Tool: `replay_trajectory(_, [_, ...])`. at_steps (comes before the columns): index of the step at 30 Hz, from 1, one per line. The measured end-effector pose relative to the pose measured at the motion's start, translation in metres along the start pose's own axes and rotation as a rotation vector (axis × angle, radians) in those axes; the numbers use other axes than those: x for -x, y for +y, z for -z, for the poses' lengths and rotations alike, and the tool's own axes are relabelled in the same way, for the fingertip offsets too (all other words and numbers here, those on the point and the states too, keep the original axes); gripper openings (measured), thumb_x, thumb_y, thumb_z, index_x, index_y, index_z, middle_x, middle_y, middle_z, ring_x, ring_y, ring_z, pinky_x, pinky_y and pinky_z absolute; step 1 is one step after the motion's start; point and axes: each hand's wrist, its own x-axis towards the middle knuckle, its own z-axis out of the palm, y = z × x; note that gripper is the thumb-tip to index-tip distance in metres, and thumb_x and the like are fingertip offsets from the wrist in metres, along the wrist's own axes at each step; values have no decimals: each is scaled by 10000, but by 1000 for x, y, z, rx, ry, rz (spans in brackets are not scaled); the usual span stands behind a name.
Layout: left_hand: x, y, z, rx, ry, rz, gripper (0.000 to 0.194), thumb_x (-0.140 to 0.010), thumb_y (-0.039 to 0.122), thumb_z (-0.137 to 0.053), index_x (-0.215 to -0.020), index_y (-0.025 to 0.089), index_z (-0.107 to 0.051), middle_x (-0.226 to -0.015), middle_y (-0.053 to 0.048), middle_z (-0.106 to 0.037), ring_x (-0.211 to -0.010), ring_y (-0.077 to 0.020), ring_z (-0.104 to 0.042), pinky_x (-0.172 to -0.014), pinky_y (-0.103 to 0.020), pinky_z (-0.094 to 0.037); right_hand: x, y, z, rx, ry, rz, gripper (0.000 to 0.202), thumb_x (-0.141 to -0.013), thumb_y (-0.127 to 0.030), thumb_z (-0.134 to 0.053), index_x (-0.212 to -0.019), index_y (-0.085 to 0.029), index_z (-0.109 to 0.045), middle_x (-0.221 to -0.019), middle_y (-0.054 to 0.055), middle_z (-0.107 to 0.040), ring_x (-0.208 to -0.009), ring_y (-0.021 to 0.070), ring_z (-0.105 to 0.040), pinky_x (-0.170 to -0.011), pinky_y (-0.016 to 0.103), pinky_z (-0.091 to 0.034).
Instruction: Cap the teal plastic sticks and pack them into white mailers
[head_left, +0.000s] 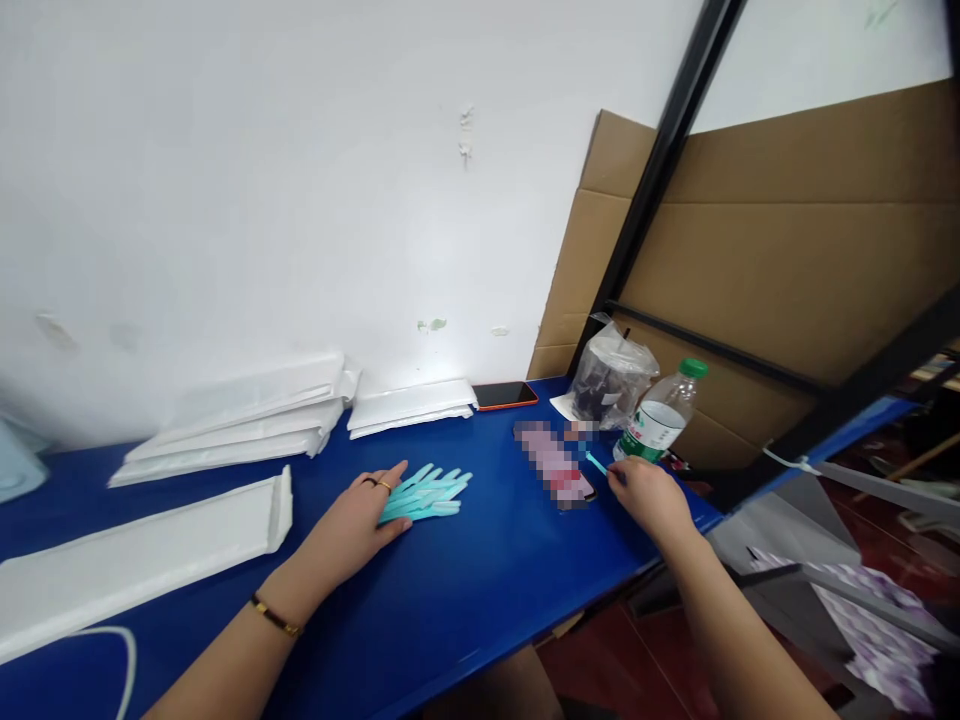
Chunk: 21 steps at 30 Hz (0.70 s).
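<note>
A blue table (465,590) runs along the white wall, with white packets (240,425) stacked at its back and one more (142,550) lying nearer the front. A bottle (658,418) lies tilted near the right edge. The left hand (356,520) rests flat and open on a fan of teal sticks (429,492). The right hand (649,495) pinches a single teal stick (596,463) beside the bottle.
</note>
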Motion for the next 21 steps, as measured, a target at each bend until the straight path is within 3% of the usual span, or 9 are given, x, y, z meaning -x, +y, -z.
replay_trajectory(3, [-4,10,4,-61,-26,14,506,-769,346,-481,-1242,166,-478,-1168,-102,-570,-1077,-259,-516,-914,-350,-403,-6,-32,12,-231,66,140,241,-816,-303,-479,-916,-178,-659,-917,86,-648,-831,212,-610,-757,306,-434])
replay_trajectory(5, [-8,16,6,-123,-55,28,382,-749,261,-477,-1106,150,-556,-1036,-109,-617,-966,-249,-568,-853,-340,-430,-8,-68,17,-438,5,302,267,-803,-354,-516,-972,-193,-647,-996,71,-639,-920,207,-590,-832,301,-423])
replay_trajectory(8, [-15,22,5,-229,-80,55,261,-696,173,-488,-937,138,-581,-899,-110,-635,-839,-243,-601,-759,-331,-451,-10,-132,13,-760,-162,454,434,-822,-441,-495,-1202,-236,-529,-1229,48,-538,-1120,187,-495,-938,290,-378])
replay_trajectory(12, [-18,22,-2,-276,-55,92,207,-690,191,-520,-886,135,-561,-891,-115,-630,-841,-256,-603,-740,-334,-447,-17,-198,-12,-1054,-301,390,445,-900,-458,-319,-1157,-198,-572,-1186,60,-574,-1116,176,-500,-976,313,-346])
replay_trajectory(16, [-14,17,-3,-246,-6,124,194,-720,235,-540,-896,154,-537,-931,-99,-621,-863,-251,-599,-718,-317,-439,-30,-227,-22,-1236,-281,307,513,-899,-486,-283,-1001,-154,-660,-1016,83,-653,-966,210,-572,-897,357,-401])
replay_trajectory(19, [-10,16,4,-65,74,167,192,-745,222,-523,-928,167,-498,-854,-68,-625,-779,-214,-611,-656,-281,-425,-35,-237,8,-1310,-156,345,480,-904,-461,-300,-1005,-154,-655,-959,79,-661,-918,206,-583,-853,351,-424])
replay_trajectory(21, [-9,19,10,187,171,128,146,-782,219,-482,-921,176,-471,-756,-28,-615,-694,-173,-602,-627,-258,-418,-34,-245,44,-1288,-17,525,409,-910,-424,-334,-1010,-181,-647,-1003,61,-642,-961,187,-566,-878,326,-411])
